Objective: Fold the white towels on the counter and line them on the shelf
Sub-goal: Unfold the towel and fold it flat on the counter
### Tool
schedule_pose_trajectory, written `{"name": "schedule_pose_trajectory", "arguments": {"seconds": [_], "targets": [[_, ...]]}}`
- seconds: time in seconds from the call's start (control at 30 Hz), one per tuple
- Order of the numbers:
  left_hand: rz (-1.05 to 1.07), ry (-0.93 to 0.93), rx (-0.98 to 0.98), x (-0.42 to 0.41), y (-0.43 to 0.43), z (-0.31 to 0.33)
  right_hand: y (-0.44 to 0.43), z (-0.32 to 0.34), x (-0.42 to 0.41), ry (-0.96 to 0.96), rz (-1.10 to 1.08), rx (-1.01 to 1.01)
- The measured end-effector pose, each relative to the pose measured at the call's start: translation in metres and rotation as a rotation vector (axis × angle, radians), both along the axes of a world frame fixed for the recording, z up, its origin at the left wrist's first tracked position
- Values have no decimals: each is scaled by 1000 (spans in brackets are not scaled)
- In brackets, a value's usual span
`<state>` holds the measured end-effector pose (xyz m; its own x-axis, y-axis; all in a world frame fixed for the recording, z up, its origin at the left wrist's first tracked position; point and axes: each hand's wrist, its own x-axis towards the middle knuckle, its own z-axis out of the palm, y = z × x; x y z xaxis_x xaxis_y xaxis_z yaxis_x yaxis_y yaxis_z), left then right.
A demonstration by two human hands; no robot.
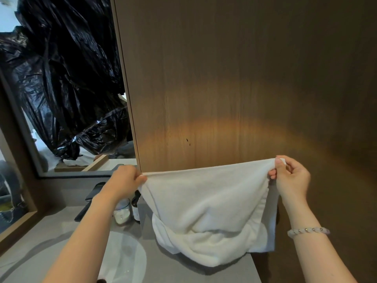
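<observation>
Head view. Over the pale grey stone counter (163,266), at 6 o'clock of the frame, hangs one white terry-cloth towel (208,203), spread by its top hem in front of a brown wood-grain wall panel (244,78). My left hand (126,180) pinches the towel's 10 o'clock corner, fingers curled tight around the hem. My right hand (289,178) pinches the 2 o'clock corner between thumb and bent fingers. Neither hand holds anything else.

The top edge is pulled nearly straight between the two grips. The lower part sags and bunches in a twisted roll that rests on the counter.

Handling, as I judge it: the cloth is soft, limp and light, with a nap that will not slip, so it keeps no shape unless held. The corners and hems are the places to take hold. The bunched lower edge will need shaking out or laying flat before a clean fold.

Count:
- towel, one
- hands, two
- pale bead bracelet (308,230) on my right wrist, one
- clear glass jar (122,213), one, at 7 o'clock
- dark bottle (136,207), one, just beside the jar
- white basin (126,260), one, at 7 o'clock, lower down

Black crumpled plastic sheeting (67,78) fills 10 o'clock. No shelf is in view.
</observation>
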<state>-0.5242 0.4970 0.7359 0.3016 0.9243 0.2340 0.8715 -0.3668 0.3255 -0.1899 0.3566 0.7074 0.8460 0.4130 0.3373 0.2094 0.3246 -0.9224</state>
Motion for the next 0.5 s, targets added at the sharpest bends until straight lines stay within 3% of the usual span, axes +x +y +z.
{"name": "schedule_pose_trajectory", "arguments": {"seconds": [0.13, 0.17, 0.3, 0.4, 0.5], "targets": [[24, -131, 317, 12, -18, 44, 2, 9, -4, 98, -11, 47], [-17, -121, 309, 13, -23, 55, 3, 11, -4, 115, -19, 48], [-328, -4, -135, -2, -35, 89, 0, 15, 2, 167, -86, 25], [-269, -178, -40, -3, -40, 89, -3, 17, 4, 88, -85, -41], [-277, -82, 18, 8, -44, 79, -5, 22, -1, -56, -86, -90]]}}
